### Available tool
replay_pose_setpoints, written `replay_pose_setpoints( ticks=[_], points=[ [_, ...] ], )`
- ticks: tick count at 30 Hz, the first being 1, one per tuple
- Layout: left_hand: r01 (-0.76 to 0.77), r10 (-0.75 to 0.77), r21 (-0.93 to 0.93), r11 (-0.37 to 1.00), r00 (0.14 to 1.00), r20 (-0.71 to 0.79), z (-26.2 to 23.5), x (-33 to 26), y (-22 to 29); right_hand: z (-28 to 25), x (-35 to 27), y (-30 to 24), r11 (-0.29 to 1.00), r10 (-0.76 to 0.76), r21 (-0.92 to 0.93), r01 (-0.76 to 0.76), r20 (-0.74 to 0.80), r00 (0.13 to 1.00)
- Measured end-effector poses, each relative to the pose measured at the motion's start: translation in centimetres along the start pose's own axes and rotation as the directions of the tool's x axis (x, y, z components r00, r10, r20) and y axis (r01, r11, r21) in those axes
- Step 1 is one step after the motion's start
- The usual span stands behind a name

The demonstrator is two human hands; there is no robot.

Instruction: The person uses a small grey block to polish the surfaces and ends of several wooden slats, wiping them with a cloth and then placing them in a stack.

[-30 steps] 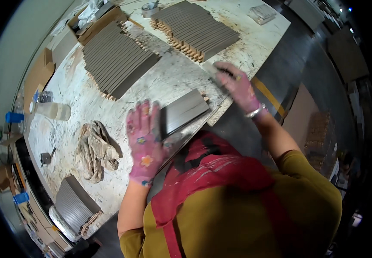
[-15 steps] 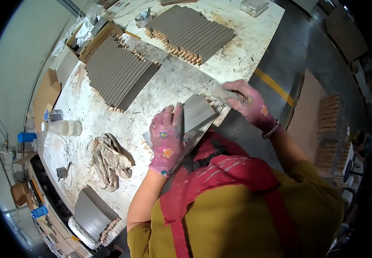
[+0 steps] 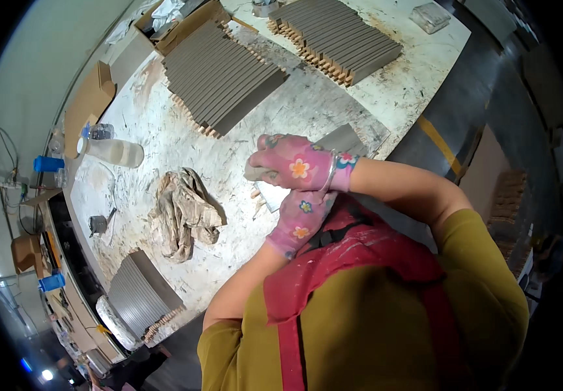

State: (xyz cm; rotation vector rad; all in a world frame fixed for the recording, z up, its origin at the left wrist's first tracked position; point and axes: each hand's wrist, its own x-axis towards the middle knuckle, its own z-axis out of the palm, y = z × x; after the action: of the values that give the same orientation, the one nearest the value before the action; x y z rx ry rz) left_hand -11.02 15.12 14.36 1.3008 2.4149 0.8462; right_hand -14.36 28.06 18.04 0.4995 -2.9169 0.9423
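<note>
My right hand (image 3: 294, 163), in a pink flowered glove, reaches across over my left hand. It is closed on a pale grey pad (image 3: 253, 171), mostly hidden beneath its fingers. My left hand (image 3: 302, 218), gloved alike, is at the grey board (image 3: 343, 139) on the table's near edge; its fingers are hidden behind the right hand. Both ends of the board show past my hands. A crumpled, stained cloth (image 3: 183, 215) lies to the left of my hands.
On the white, stained table (image 3: 242, 260) stand a stack of grey strips (image 3: 219, 75), another farther back (image 3: 337, 36) and a third at near left (image 3: 139, 293). A pale bottle (image 3: 115, 151) lies at left, beside a small tin (image 3: 98, 225). A cardboard box (image 3: 187, 26) sits at the back.
My right hand has swept with the pad from the board's right end leftward, and now crosses over my left hand. The view has shifted, so the table's things sit farther right.
</note>
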Motion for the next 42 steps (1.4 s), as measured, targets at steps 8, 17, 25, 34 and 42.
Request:
replay_pose_setpoints(
  ticks=[8, 17, 25, 34, 42],
  points=[
    [-0.386, 0.437, 0.304, 0.871, 0.892, -0.118, -0.8, 1.0, -0.5, -8.8, -7.6, 6.3, 0.959, 0.256, -0.128, -0.254, 0.002, 0.967],
    [-0.015, 0.004, 0.155, 0.988, 0.997, 0.074, -6.4, 3.7, 0.2, -11.0, -13.1, 8.6, 0.906, 0.418, 0.117, -0.406, -0.391, 0.820],
    [-0.037, -0.054, -0.566, 0.824, 0.988, -0.143, -10.0, 5.7, -1.0, -9.9, -13.6, 9.0, 0.883, 0.469, 0.312, -0.352, -0.551, 0.690],
    [0.047, -0.114, -0.895, -0.444, 0.988, 0.108, -11.0, 5.8, -3.0, -9.3, -5.5, 2.2, 0.980, 0.033, 0.175, 0.096, -0.616, 0.787],
    [0.040, -0.322, -0.896, -0.442, 0.925, 0.200, -11.9, 4.3, -3.6, -8.0, -4.0, -1.3, 0.960, -0.111, 0.183, 0.211, -0.445, 0.889]
  ],
)
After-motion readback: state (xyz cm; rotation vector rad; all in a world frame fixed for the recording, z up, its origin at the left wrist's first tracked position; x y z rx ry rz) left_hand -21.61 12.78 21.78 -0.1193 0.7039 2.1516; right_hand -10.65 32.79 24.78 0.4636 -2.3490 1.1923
